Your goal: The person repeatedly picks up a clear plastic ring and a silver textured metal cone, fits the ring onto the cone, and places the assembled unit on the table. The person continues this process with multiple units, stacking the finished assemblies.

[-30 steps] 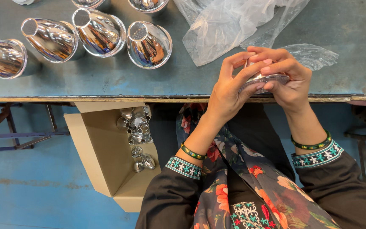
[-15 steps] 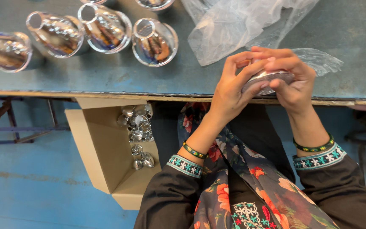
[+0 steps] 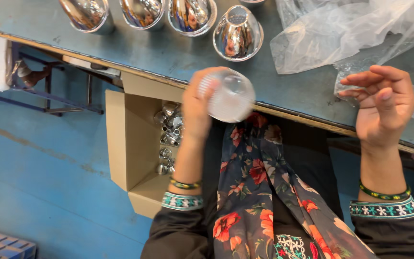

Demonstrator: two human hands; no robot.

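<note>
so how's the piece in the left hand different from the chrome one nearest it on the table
The held reflector looks frosted and pale; the chrome reflector on the table is mirror-bright, showing reflections. The held one is gripped by the left hand over the bench edge; the chrome one rests free on the blue table, apart from both hands. Both look round and bell-shaped.

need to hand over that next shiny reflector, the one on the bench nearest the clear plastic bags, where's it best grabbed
Judging by its pose, grip the chrome reflector cup around its narrow neck, coming down from above. It stands on its wide rim on the blue bench, small open end up, so the neck is free all round and fits a hand. The left hand already holds a similar bag-wrapped cup; the open right hand is free.
</note>
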